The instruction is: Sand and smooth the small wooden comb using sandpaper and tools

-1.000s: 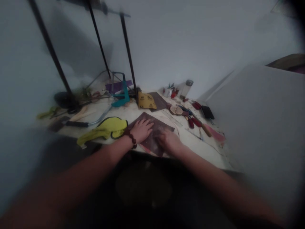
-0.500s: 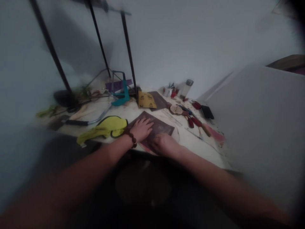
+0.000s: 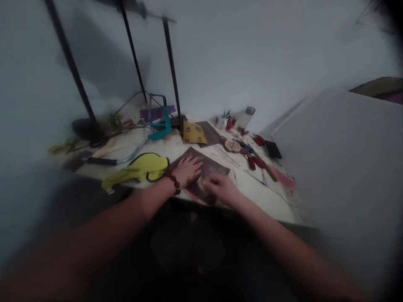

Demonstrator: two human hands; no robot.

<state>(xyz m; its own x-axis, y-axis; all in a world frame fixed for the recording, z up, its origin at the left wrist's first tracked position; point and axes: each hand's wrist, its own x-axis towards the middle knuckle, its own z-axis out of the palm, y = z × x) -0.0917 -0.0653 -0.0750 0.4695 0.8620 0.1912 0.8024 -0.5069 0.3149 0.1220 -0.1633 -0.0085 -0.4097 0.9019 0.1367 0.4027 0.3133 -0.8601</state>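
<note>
My left hand [image 3: 188, 170] lies flat on a dark brown sheet that looks like sandpaper [image 3: 212, 166], fingers spread, a beaded bracelet [image 3: 174, 183] round the wrist. Just right of it, my right hand [image 3: 223, 188] is curled with its fingers pressed together over the same sheet. Whatever is in those fingers is hidden or too small to name. Pale, dusty marks show on the sheet beside the right fingertips. Under the near edge of the sheet, a bit of something pink shows. Close to my left wrist lies a yellow-green cloth item with dark edging [image 3: 147, 165].
Beyond the sheet are a yellow printed paper [image 3: 194, 133], a second brown sheet [image 3: 210, 133] and a ruler [image 3: 227, 156]. Red-handled tools [image 3: 258, 162] and a clear bottle [image 3: 246, 119] stand or lie right. Leftward are a teal frame [image 3: 162, 133] and dark metal rods [image 3: 172, 71].
My right hand has shifted slightly up and away from the near edge, uncovering more of the pale marks. My left hand stays in place.
</note>
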